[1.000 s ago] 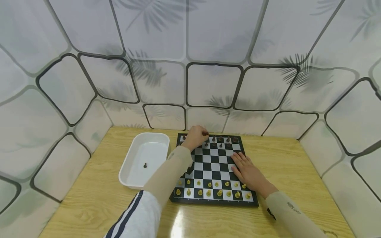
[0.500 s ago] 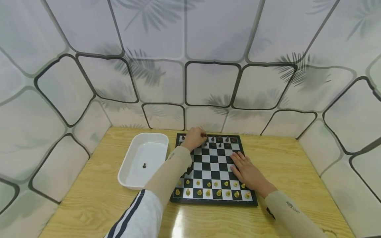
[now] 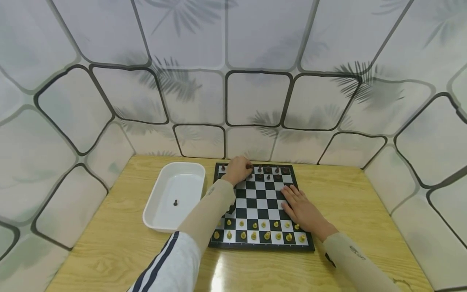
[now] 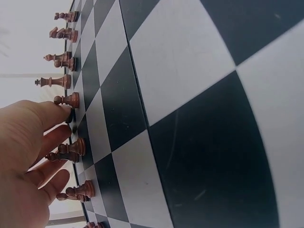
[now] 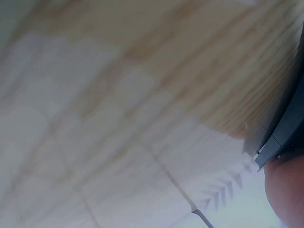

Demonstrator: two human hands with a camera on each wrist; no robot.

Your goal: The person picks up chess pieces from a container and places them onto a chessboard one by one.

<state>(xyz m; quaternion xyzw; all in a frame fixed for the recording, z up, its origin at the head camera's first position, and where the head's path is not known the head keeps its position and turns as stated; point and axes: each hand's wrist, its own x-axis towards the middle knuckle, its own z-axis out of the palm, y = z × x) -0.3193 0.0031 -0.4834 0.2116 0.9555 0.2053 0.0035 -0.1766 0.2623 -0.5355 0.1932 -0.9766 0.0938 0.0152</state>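
My left hand reaches over the back row of the chessboard. Its thumb and fingers pinch a dark chess piece, mostly hidden; only the base shows in the left wrist view. Beside it stand a brown king and a pawn; more brown pieces stand along both far rows. With fingers straight, my right hand rests on the board's right edge. In the right wrist view only part of that hand shows, by the dark board edge.
Left of the board is a white tray with one small dark chess piece in it. Yellow chess pieces fill the two near rows. The wooden table meets patterned walls at the back and sides.
The head view shifts slightly. My left hand stays at the back row with its fingertips on the piece, and my right hand keeps its place on the board.
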